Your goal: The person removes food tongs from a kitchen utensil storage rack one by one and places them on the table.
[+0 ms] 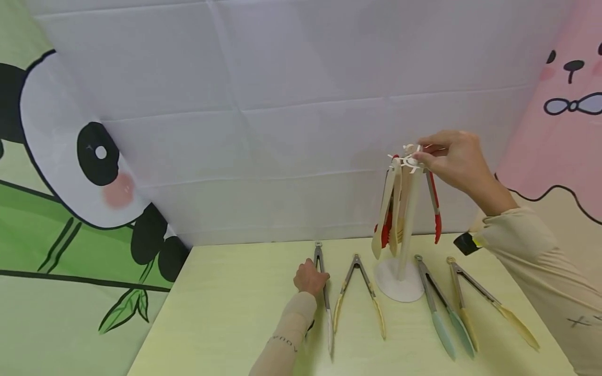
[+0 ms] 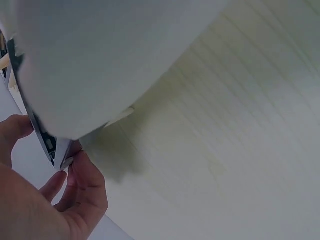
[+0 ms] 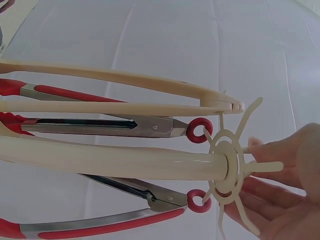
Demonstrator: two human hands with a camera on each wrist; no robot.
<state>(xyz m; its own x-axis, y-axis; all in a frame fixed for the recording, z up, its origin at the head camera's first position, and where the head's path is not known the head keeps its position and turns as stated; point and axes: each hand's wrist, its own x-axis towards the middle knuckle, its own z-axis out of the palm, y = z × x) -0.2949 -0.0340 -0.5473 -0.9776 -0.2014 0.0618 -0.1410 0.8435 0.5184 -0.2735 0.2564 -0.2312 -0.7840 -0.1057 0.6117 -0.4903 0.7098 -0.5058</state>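
At the table's middle, my left hand (image 1: 312, 278) grips a slim pair of metal tongs (image 1: 328, 318) near the hinge end. In the left wrist view, thumb and fingers pinch the tongs (image 2: 61, 152) from both sides. My right hand (image 1: 453, 156) holds the hooked top of a white upright utensil stand (image 1: 410, 219). In the right wrist view, its fingers are at the hook wheel (image 3: 225, 167). Red-handled tongs (image 3: 155, 127) hang by a red ring, beside beige tongs (image 3: 150, 82). A second red-handled pair (image 3: 170, 200) hangs on the stand's other side.
Spread yellow-tipped tongs (image 1: 356, 261) lie between my left hand and the stand's round base (image 1: 390, 287). Green-tipped tongs (image 1: 442, 313) and another yellow-tipped pair (image 1: 512, 318) lie to the right. A white cloth (image 1: 282, 130) hangs behind the table (image 1: 226, 303).
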